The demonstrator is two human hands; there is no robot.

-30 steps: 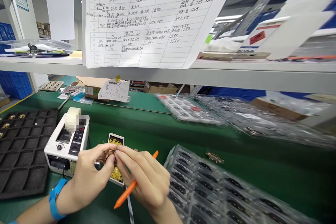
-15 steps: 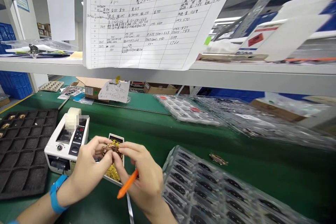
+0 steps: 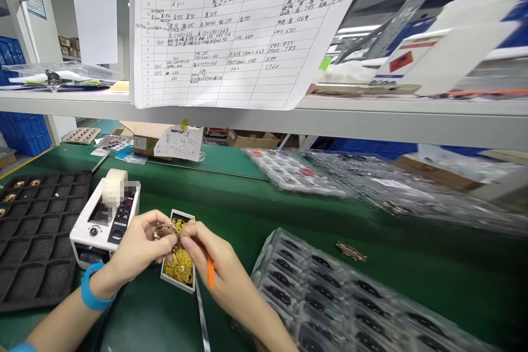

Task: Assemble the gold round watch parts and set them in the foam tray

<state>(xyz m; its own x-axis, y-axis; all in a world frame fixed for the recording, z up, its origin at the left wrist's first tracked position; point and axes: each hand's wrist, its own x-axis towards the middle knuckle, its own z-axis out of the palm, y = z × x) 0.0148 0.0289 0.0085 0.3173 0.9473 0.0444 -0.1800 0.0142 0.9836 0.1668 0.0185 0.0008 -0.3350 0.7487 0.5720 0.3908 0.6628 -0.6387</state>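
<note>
Copper-toned piece: the small metal piece [image 3: 167,231] sits between our left thumb and fingers, around 2 o'clock from the middle of our left hand and 10 from our right.
Left hand: our left hand [image 3: 140,242] has a narrow pinch on that piece, blue band [image 3: 95,288] on the wrist.
Right hand: our right hand [image 3: 214,250] has thumb and fingertips pinched narrow right at the piece's edge. Can't tell if they grip it too, too tiny.
Orange stick: the orange stick [image 3: 211,273] is tucked in our right hand.
Yellow loops: in a white box [image 3: 181,286], 5 o'clock from the piece, kinda under it from our view.
Tape machine: white tape machine [image 3: 88,231] at 9 o'clock, black tray [image 3: 45,245] beyond it.
Dark discs: in a clear tray [image 3: 305,269] at 4.
Spare-looking one: loose metal part [image 3: 350,252] on the green table [image 3: 231,198], 3 o'clock.
</note>
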